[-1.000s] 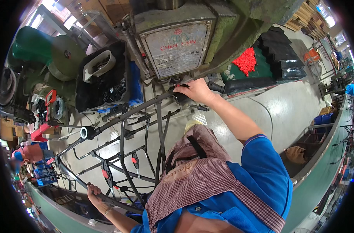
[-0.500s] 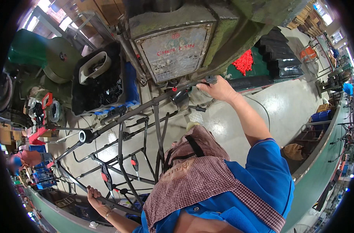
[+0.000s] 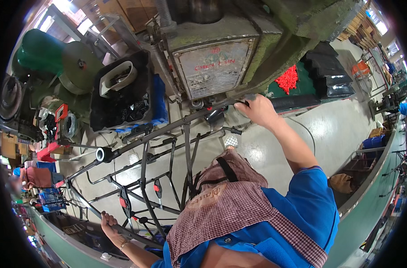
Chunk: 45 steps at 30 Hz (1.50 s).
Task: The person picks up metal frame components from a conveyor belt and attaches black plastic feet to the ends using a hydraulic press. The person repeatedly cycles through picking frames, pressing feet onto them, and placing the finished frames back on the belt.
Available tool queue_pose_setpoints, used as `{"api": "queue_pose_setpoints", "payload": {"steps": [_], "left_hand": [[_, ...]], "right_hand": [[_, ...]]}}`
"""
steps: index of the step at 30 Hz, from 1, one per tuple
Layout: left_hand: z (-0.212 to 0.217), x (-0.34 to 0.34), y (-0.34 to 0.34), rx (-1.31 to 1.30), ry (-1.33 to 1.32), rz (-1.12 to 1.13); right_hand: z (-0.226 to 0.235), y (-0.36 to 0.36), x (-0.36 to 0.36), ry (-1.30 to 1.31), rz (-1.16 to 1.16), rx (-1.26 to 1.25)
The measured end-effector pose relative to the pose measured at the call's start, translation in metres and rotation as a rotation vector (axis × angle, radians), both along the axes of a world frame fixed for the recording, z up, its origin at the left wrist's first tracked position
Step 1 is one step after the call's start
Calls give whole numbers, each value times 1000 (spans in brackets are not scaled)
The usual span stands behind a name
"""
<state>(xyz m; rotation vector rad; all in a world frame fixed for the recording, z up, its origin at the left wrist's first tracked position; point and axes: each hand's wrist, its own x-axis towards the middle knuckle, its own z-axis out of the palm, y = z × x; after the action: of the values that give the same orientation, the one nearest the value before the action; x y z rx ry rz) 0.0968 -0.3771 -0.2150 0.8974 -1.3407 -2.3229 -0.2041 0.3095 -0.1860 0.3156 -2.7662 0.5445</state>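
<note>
A black tubular metal frame [image 3: 188,147] with folding joints in black and red [image 3: 124,201] stretches diagonally across the middle. My right hand [image 3: 260,110] is closed around the end of its long upper tube, just under the front of a green press-like machine [image 3: 214,69]. At the lower left, my left hand [image 3: 110,224] wraps round the frame's lower curved tube. A black ring with a white centre [image 3: 103,154] sits on the upper tube. The tube's far right end is partly hidden by my right fingers.
Left of the machine stands a black bin [image 3: 123,107] with dark parts and a beige oval container [image 3: 118,79]. Small red pieces [image 3: 287,80] lie on a green surface at the right, beside black corrugated trays [image 3: 326,71]. A green-sided bench [image 3: 368,192] curves along the right.
The view has shifted, so the machine and bin appear farther right and lower. The frame has edged slightly left and nearer to the machine's front. Both hands keep their hold.
</note>
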Motion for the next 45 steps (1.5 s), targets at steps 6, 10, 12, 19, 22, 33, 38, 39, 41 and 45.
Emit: {"api": "queue_pose_setpoints", "payload": {"steps": [6,10,12,19,22,33,38,39,41,45], "left_hand": [[8,3,1,-2,50,-15],[11,3,5,-13,51,2],[6,17,3,-25,79,-3],[25,0,37,-205,-163,167],[41,-2,57,-337,-376,219],[91,19,94,-414,-453,353],[108,69,75,-485,-368,384],[109,75,59,-475,-347,397],[94,97,1,-488,-332,405],[43,128,-117,-358,-289,426]], "right_hand": [[-16,-89,42,-489,495,-245],[-108,-167,48,-1304,656,-892],[-90,-180,42,-1298,594,-697],[-108,-196,24,-1378,658,-707],[-138,-199,23,-1374,731,-662],[-208,-208,105,-1829,480,-1031],[-173,-248,149,-1882,325,-1281],[-176,-266,147,-1758,444,-1153],[-157,-315,146,-1511,612,-1146],[-96,-407,130,-1040,801,-1007]]}}
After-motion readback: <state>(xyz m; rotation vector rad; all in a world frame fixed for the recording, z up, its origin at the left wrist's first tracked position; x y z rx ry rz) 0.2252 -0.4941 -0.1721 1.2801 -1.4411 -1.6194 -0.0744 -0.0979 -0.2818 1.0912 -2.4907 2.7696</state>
